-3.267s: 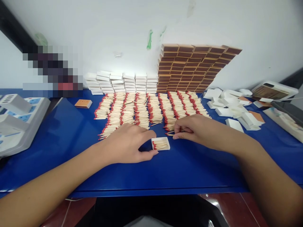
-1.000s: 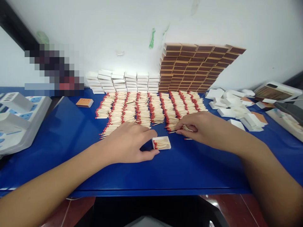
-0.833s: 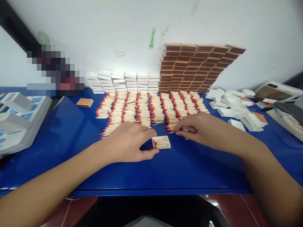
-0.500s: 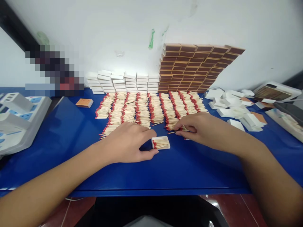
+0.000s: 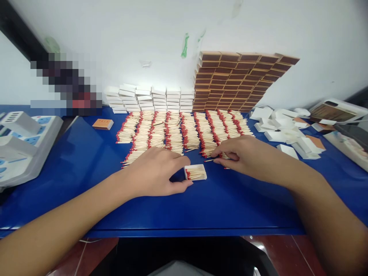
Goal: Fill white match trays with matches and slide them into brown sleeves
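A small white matchbox tray [image 5: 196, 172] with several red-tipped matches in it lies on the blue table [image 5: 86, 161]. My left hand [image 5: 156, 172] grips the tray's left end between thumb and forefinger. My right hand [image 5: 238, 153] is curled, its fingertips pinching matches at the near edge of the rows of red-tipped matches [image 5: 184, 130] just right of the tray. One loose match lies under that hand.
Stacks of white trays [image 5: 149, 99] and brown matchbox sleeves [image 5: 232, 82] stand against the wall. Loose white trays and sleeves [image 5: 284, 132] lie at the right. An orange matchbox [image 5: 102, 124] sits left of the matches. A power strip [image 5: 20, 145] is at far left.
My right hand drew back from the tray's right side to the match rows and has stayed there pinching matches. My left hand and the tray have hardly moved.
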`<state>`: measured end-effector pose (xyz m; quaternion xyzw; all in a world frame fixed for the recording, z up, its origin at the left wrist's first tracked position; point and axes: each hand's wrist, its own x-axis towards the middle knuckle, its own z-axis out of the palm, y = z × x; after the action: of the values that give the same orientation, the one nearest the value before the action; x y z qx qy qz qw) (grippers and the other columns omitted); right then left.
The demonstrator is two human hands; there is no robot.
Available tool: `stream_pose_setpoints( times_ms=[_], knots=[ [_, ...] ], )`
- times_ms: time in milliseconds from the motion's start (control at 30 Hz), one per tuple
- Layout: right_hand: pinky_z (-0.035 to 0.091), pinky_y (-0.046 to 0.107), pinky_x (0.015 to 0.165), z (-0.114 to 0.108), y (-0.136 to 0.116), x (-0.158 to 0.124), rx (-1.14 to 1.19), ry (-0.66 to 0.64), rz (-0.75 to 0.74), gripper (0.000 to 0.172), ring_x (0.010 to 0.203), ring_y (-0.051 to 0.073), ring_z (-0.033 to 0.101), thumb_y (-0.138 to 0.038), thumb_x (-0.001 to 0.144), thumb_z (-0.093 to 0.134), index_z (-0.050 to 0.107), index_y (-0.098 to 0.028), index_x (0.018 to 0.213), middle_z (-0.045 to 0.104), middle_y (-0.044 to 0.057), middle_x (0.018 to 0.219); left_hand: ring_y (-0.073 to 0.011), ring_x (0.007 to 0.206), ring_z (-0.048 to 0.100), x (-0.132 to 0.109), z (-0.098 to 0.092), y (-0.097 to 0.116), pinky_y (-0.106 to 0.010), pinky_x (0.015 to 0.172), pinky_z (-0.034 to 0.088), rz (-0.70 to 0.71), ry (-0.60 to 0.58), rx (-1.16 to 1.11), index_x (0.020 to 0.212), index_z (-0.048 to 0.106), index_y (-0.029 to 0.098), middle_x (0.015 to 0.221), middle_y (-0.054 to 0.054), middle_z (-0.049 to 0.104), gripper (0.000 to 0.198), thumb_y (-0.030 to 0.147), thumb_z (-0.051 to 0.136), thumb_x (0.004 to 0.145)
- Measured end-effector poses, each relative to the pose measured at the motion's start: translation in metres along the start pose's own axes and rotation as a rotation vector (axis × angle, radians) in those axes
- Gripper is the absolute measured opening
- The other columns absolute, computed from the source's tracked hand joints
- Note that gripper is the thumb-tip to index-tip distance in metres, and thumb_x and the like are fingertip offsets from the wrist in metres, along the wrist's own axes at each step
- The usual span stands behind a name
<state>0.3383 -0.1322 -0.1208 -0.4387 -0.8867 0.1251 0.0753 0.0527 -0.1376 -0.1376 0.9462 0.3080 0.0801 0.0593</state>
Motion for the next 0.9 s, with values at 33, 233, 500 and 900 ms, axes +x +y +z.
stream_pose_setpoints(
  times_ms=[33,233,500,900],
  knots=[
    [0.043,0.029,0.064,0.000,0.000,0.001,0.000,-0.008,0.003,0.020,0.074,0.019,0.069,-0.025,0.095,0.061,0.080,-0.023,0.099,0.079,0.004,0.086,-0.0218,0.082,0.074,0.000,0.000,0.000,-0.033,0.065,0.043,0.001,-0.003,-0.001,0.113,0.073,0.022,0.091,0.000,0.078,0.032,0.048,0.063,0.096],
    [0.044,0.029,0.066,0.002,-0.007,0.004,0.030,-0.030,0.008,0.020,0.077,0.019,0.070,-0.023,0.097,0.057,0.077,-0.023,0.092,0.079,0.003,0.087,-0.0217,0.079,0.073,0.000,-0.001,0.001,-0.033,0.064,0.042,0.000,-0.011,0.007,0.112,0.073,0.023,0.087,0.000,0.077,0.032,0.049,0.063,0.096],
    [0.041,0.029,0.064,0.002,-0.007,0.003,0.035,-0.039,0.021,0.018,0.070,0.017,0.065,-0.026,0.097,0.059,0.076,-0.024,0.095,0.076,0.002,0.083,-0.0222,0.082,0.074,0.001,-0.001,0.000,-0.034,0.065,0.043,-0.004,-0.012,-0.001,0.112,0.072,0.022,0.092,0.000,0.078,0.032,0.048,0.063,0.096],
    [0.036,0.028,0.059,-0.001,-0.014,-0.001,0.053,-0.050,0.020,0.024,0.063,0.016,0.056,-0.038,0.103,0.055,0.066,-0.023,0.087,0.063,-0.001,0.071,-0.0219,0.082,0.073,0.002,-0.002,0.002,-0.033,0.065,0.043,-0.027,-0.018,-0.015,0.111,0.073,0.022,0.091,-0.001,0.078,0.031,0.048,0.063,0.096]
  ],
)
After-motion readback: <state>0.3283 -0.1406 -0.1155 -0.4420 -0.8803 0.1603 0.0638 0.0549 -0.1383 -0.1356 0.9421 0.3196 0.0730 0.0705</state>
